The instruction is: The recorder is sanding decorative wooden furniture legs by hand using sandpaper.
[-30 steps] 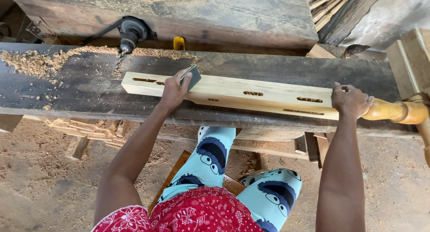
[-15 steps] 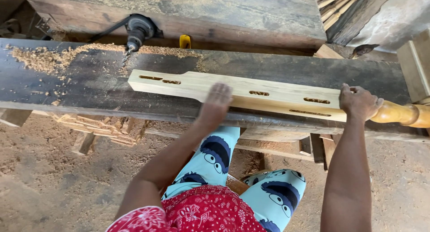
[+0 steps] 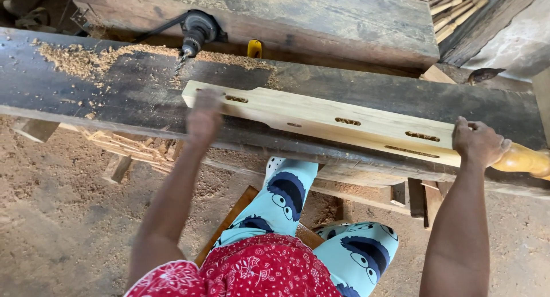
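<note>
A long pale wooden plank [image 3: 355, 122] with several slots cut into it lies along a dark, worn bench beam [image 3: 103, 96]. Its right end runs into a rounded, turned yellowish part [image 3: 524, 159]. My left hand [image 3: 203, 116] is motion-blurred over the plank's left end, at its near edge. Whether anything is under the palm I cannot tell. My right hand [image 3: 478, 142] grips the plank's right end just before the turned part, fingers curled over the top.
An electric drill [image 3: 195, 30] with its cable lies behind the plank at the back left, beside a heap of wood shavings [image 3: 74, 59]. A second thick beam [image 3: 344, 22] lies behind. Wood strips [image 3: 458, 10] are stacked top right. Sawdust covers the floor.
My left hand moved right along the plank to its middle, then swept back to the left end. A dark pad seen in it earlier no longer shows. The right hand kept its grip.
</note>
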